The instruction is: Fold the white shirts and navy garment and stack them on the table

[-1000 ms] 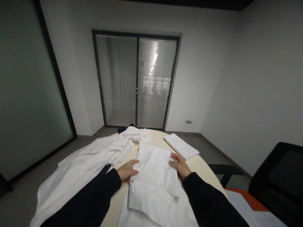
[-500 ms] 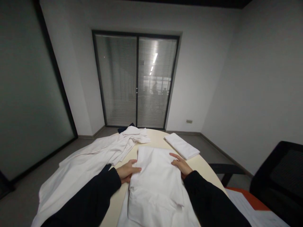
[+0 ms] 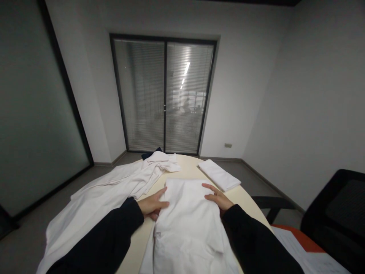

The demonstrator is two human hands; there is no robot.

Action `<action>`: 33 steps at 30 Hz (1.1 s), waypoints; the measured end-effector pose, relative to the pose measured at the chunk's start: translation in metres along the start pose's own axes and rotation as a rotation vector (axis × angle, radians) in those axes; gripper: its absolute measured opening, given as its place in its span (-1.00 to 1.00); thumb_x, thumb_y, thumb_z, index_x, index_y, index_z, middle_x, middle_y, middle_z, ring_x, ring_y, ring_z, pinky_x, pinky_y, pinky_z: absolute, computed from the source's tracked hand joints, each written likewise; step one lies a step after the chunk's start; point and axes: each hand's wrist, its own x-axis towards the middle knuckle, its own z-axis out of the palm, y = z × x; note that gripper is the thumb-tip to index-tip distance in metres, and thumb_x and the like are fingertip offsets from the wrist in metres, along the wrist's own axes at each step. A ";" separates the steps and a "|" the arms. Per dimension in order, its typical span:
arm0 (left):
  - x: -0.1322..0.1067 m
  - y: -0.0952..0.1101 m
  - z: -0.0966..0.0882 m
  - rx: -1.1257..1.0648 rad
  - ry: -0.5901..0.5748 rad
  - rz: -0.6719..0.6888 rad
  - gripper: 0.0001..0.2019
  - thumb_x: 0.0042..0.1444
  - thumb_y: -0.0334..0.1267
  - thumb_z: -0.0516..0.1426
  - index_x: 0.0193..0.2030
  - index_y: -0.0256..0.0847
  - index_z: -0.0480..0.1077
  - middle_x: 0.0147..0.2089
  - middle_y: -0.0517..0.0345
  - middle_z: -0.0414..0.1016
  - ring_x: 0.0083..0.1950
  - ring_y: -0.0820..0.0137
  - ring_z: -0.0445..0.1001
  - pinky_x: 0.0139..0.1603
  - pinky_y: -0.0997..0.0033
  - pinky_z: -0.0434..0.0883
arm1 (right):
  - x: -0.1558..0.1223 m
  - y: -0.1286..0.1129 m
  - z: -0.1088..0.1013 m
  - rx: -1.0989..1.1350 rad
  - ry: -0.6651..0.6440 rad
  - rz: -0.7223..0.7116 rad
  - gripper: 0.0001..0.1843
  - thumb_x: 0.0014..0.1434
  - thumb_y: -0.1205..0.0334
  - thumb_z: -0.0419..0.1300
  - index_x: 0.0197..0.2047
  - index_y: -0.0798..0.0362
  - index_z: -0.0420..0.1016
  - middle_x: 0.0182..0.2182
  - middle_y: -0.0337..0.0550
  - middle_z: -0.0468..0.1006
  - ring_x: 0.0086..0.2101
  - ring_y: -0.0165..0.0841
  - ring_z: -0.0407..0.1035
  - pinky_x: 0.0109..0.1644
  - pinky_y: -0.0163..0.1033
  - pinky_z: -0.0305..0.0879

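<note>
A partly folded white garment (image 3: 188,217) lies in front of me on the round cream table (image 3: 191,169). My left hand (image 3: 152,205) rests on the garment's left edge with its fingers stretched flat and the thumb pointing up. On the right edge my right hand (image 3: 216,198) lies with fingers spread on the cloth. Both arms wear dark sleeves. Neither hand grips anything that I can see.
A loose heap of white clothes (image 3: 114,186) covers the table's left side, with a dark item (image 3: 149,154) behind it. A small folded white cloth (image 3: 219,175) lies at the far right. A black chair (image 3: 336,213) and orange-edged papers (image 3: 299,247) sit to the right.
Both hands slid a little farther along the garment's side edges, and their fingers straightened out flat. The folded upper layer now lies smoother.
</note>
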 end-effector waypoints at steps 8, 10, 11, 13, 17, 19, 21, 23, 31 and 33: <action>0.028 0.017 0.010 -0.124 0.269 0.168 -0.10 -0.09 -0.29 0.34 0.37 -0.30 0.00 -0.16 -0.05 0.52 -0.30 0.32 0.54 -0.28 0.40 0.46 | 0.010 0.002 -0.001 -0.026 0.111 -0.080 -0.29 -0.12 0.15 0.36 0.15 0.04 0.37 -0.15 -0.06 0.59 -0.24 -0.22 0.50 -0.09 -0.12 0.41; 0.028 0.015 0.004 -0.160 0.071 0.146 -0.17 -0.21 -0.41 0.36 0.26 -0.31 0.18 -0.12 -0.10 0.55 -0.19 0.22 0.56 -0.18 0.30 0.48 | 0.008 -0.002 -0.003 -0.079 0.059 -0.057 -0.21 -0.13 0.20 0.34 0.21 0.03 0.31 -0.21 -0.10 0.61 -0.28 -0.22 0.50 -0.12 -0.10 0.42; 0.028 0.014 0.000 -0.161 -0.040 0.112 -0.23 -0.25 -0.44 0.36 0.19 -0.31 0.26 -0.12 -0.10 0.56 -0.18 0.18 0.57 -0.17 0.27 0.49 | 0.007 -0.005 -0.004 -0.097 0.017 -0.046 -0.17 -0.14 0.23 0.33 0.25 0.01 0.27 -0.22 -0.13 0.62 -0.28 -0.21 0.50 -0.12 -0.10 0.42; 0.032 0.012 -0.009 -0.169 -0.177 0.047 -0.38 -0.23 -0.43 0.36 0.06 -0.31 0.36 -0.12 -0.10 0.57 -0.17 0.16 0.57 -0.19 0.25 0.50 | 0.006 -0.009 -0.004 -0.117 -0.063 -0.045 -0.13 -0.14 0.25 0.33 0.28 -0.05 0.24 -0.12 -0.13 0.60 -0.20 -0.19 0.50 -0.06 -0.09 0.41; 0.058 0.015 -0.019 -0.369 -0.022 0.047 -0.70 0.08 -0.24 0.24 -0.08 -0.34 0.41 -0.14 -0.11 0.58 -0.16 0.24 0.58 -0.15 0.33 0.51 | 0.019 -0.009 -0.003 -0.111 0.103 -0.119 -0.24 -0.04 0.11 0.34 0.25 -0.08 0.28 0.15 -0.05 0.42 0.00 -0.17 0.42 0.08 -0.09 0.34; 0.074 0.020 -0.017 -0.489 0.057 0.084 -0.76 0.20 -0.22 0.14 -0.09 -0.35 0.40 -0.15 -0.11 0.59 -0.13 0.26 0.58 -0.09 0.37 0.49 | 0.027 -0.007 -0.001 -0.097 0.186 -0.143 -0.25 0.00 0.05 0.32 0.26 -0.07 0.27 0.16 -0.01 0.40 0.00 -0.17 0.42 0.07 -0.07 0.35; 0.085 0.027 -0.014 -0.539 0.045 0.076 -0.76 0.23 -0.21 0.11 -0.09 -0.36 0.40 -0.16 -0.12 0.60 -0.11 0.24 0.58 -0.03 0.35 0.48 | 0.032 -0.008 0.001 -0.066 0.126 -0.150 -0.26 -0.03 0.10 0.35 0.24 -0.07 0.30 0.16 -0.03 0.41 -0.02 -0.17 0.43 0.06 -0.07 0.36; 0.090 0.031 -0.011 -0.531 -0.025 0.028 -0.73 0.21 -0.16 0.14 -0.10 -0.36 0.41 -0.16 -0.14 0.60 -0.10 0.19 0.58 0.00 0.30 0.47 | 0.030 -0.013 0.003 -0.018 -0.002 -0.126 -0.30 -0.05 0.17 0.36 0.19 -0.08 0.35 0.17 -0.07 0.41 -0.04 -0.20 0.45 0.06 -0.10 0.37; 0.085 0.023 -0.007 -0.558 -0.010 0.194 -0.63 0.11 -0.37 0.19 0.07 -0.42 0.37 -0.08 -0.22 0.58 -0.03 0.12 0.57 0.08 0.19 0.42 | 0.018 -0.027 0.008 0.084 -0.103 -0.029 -0.26 0.00 0.21 0.30 0.27 -0.07 0.24 0.04 -0.07 0.53 -0.16 -0.22 0.52 0.01 -0.09 0.42; 0.084 0.020 -0.006 -0.573 -0.014 0.236 -0.60 0.10 -0.41 0.19 0.11 -0.41 0.35 -0.07 -0.20 0.58 -0.02 0.12 0.56 0.10 0.19 0.41 | 0.017 -0.028 0.009 0.117 -0.092 -0.033 -0.23 0.04 0.19 0.28 0.31 -0.05 0.18 0.03 -0.04 0.54 -0.14 -0.19 0.52 0.04 -0.07 0.40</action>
